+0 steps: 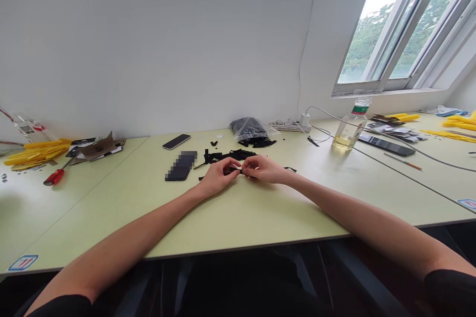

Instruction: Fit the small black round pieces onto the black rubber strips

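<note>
My left hand (219, 177) and my right hand (263, 169) meet above the middle of the pale green table (223, 228). Fingertips of both are pinched on a small black strip (241, 171), mostly covered by the fingers. Its exact kind is too small to make out. Just behind the hands lies a loose pile of black strips (234, 154). A clear plastic bag (248, 128) full of dark pieces sits behind that pile, with more black strips spilling in front of it.
Two phones, one grey-edged (176, 141) and one partly pixelated (182, 171), lie left of the pile. Right stand a bottle with yellowish liquid (344, 141) and a power strip (290, 126) with white cables. A red-handled screwdriver (54, 177) and yellow pieces (37, 152) lie far left.
</note>
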